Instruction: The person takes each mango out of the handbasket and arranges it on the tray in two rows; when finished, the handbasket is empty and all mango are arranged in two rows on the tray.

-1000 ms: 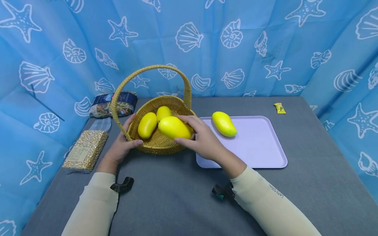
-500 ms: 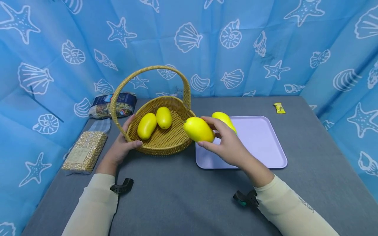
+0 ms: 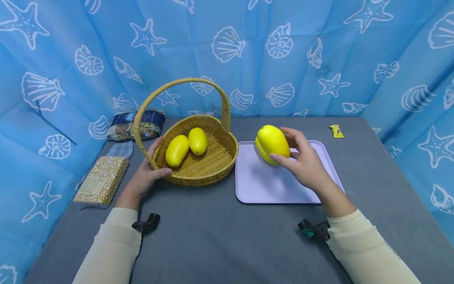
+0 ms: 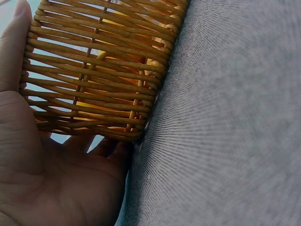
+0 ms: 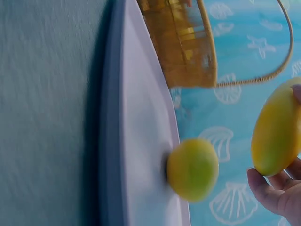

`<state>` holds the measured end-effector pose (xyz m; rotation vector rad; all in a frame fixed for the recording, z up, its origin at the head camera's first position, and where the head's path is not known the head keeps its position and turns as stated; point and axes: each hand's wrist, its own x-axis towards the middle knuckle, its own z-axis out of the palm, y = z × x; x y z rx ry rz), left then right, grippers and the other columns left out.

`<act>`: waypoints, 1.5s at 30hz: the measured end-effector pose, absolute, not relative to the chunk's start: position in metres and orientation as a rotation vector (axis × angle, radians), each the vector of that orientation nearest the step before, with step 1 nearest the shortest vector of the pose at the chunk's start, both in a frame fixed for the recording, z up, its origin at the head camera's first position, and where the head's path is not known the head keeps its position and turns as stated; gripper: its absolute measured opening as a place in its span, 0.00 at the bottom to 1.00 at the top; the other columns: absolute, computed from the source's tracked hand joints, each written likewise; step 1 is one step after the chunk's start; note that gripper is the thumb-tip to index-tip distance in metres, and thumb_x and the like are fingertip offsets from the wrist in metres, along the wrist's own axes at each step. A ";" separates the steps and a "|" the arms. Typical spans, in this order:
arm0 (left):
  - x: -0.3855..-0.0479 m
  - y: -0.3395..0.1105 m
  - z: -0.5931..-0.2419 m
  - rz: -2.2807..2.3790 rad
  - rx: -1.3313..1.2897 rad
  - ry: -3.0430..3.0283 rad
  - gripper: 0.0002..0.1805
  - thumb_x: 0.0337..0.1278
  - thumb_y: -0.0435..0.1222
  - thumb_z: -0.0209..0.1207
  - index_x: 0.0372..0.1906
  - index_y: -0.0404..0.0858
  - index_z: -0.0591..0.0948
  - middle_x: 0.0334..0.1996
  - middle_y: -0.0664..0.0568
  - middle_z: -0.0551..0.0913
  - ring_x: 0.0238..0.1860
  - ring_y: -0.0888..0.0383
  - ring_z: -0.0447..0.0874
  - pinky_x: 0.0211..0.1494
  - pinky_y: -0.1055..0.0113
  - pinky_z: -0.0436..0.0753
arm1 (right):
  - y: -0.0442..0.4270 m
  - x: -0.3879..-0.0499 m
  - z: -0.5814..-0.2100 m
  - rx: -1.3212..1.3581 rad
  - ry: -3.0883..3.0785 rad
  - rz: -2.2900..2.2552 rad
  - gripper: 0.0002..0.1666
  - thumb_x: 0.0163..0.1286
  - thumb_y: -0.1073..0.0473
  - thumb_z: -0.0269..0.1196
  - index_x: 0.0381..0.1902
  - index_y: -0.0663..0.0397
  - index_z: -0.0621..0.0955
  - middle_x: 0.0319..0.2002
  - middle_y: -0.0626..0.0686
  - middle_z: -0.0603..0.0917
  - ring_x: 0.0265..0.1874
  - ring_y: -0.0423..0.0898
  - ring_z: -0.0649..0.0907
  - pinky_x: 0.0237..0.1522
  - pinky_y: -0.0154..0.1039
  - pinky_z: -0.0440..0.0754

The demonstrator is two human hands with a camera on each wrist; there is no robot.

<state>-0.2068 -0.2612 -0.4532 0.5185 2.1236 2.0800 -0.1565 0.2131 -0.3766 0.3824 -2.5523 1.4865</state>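
My left hand (image 3: 146, 176) grips the left side of a wicker basket (image 3: 198, 180), thumb over the rim; the left wrist view shows its fingers around the woven wall (image 4: 94, 70). Two yellow mangoes (image 3: 177, 151) lie inside the basket. Over a pale purple tray (image 3: 269, 189), my right hand (image 3: 306, 159) holds another mango (image 3: 274, 140) between thumb and fingers. A further mango (image 5: 193, 170) rests on the tray, mostly hidden behind the held one in the head view. In the right wrist view a gap separates the two.
Left of the basket lie a bag of corn kernels (image 3: 103, 181) and a dark blue printed food bag (image 3: 150, 124). A small yellow wrapped packet (image 3: 336, 131) sits at the back right. Blue shell-print curtains (image 3: 248, 79) stand around the grey table (image 3: 213, 236).
My right hand has carried the mango out of the basket and rightward, over the tray. The left hand and the basket have stayed in place.
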 end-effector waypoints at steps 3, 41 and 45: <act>-0.207 -0.260 -0.452 2.076 0.518 2.122 0.58 0.63 0.20 0.63 0.91 0.57 0.50 0.88 0.50 0.49 0.83 0.46 0.51 0.76 0.67 0.62 | 0.225 -0.159 -0.377 0.328 -2.540 1.461 0.48 0.75 0.57 0.74 0.84 0.55 0.63 0.73 0.61 0.72 0.67 0.61 0.75 0.63 0.67 0.77; -0.206 -0.260 -0.452 2.074 0.466 2.114 0.59 0.64 0.22 0.64 0.90 0.59 0.50 0.88 0.51 0.49 0.83 0.46 0.51 0.76 0.67 0.62 | 0.289 -0.192 -0.414 -0.173 -3.008 1.024 0.52 0.79 0.42 0.66 0.85 0.66 0.58 0.75 0.77 0.66 0.72 0.76 0.67 0.68 0.76 0.65; -0.205 -0.260 -0.452 2.078 0.461 2.104 0.59 0.63 0.22 0.65 0.90 0.59 0.50 0.88 0.51 0.49 0.83 0.46 0.50 0.76 0.66 0.62 | 0.289 -0.191 -0.410 -0.128 -3.043 1.034 0.50 0.80 0.48 0.66 0.85 0.66 0.58 0.75 0.77 0.65 0.72 0.76 0.66 0.68 0.77 0.65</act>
